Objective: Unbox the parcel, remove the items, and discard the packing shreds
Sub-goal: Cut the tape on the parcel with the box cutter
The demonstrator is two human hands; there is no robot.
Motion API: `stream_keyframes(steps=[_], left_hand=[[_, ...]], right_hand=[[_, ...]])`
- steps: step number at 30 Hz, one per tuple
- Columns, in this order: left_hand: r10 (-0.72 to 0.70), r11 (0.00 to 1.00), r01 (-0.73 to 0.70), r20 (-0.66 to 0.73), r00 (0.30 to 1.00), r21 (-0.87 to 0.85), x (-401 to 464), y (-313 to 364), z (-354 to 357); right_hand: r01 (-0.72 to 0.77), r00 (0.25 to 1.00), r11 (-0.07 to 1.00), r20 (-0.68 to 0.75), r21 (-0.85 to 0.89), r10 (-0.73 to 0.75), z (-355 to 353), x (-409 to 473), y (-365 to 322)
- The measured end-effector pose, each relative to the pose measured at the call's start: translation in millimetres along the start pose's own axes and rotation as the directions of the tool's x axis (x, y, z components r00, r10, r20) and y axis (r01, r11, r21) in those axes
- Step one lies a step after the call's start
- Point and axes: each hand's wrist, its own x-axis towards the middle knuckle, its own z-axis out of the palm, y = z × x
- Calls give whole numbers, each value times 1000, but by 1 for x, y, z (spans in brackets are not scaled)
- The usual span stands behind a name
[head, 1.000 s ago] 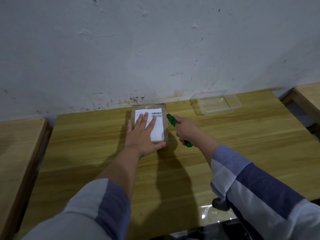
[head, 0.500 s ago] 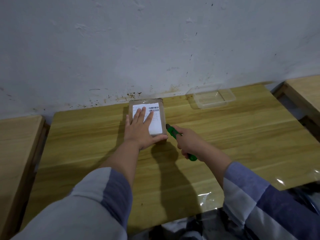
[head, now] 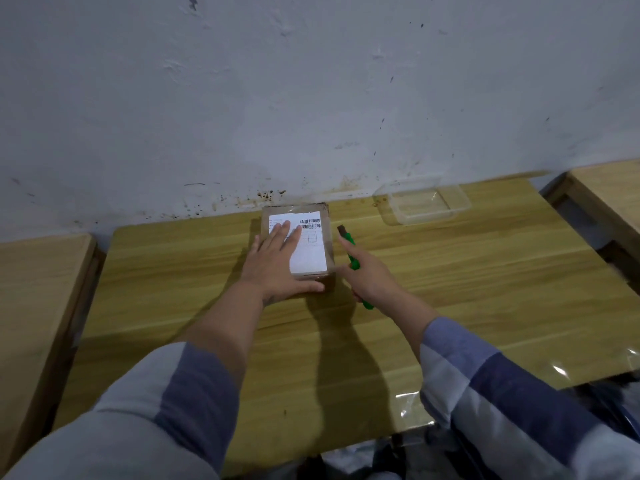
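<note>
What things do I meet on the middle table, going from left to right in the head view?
Left hand pressing flat on the parcel → parcel with its white label → green box cutter held by the right hand → clear plastic container near the wall.

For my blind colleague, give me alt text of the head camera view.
A left hand presses flat on a sealed, labelled cardboard parcel on a wooden table, while the right hand grips a green utility knife beside it.
</note>
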Motion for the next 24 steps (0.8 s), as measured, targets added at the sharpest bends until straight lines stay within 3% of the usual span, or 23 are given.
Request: stream_keyframes(steps=[6,13,19,24], left_hand=[[-3,999,8,-98,995,45,-25,-33,4],[-62,996,74,-191,980,54,-23,-19,12],[-48,999,50,-161,986,4,-22,-23,11],[-56,998,53,-167,984,-28,-22,-24,12]], right_hand=[[36,997,999,-61,-28,-38,17,14,2],[83,996,987,38,-140,-78,-4,35,-4],[198,977,942,-20,-270,-211,-15,40,-7],[311,950,864,100,-395,-296,-15,34,-8]])
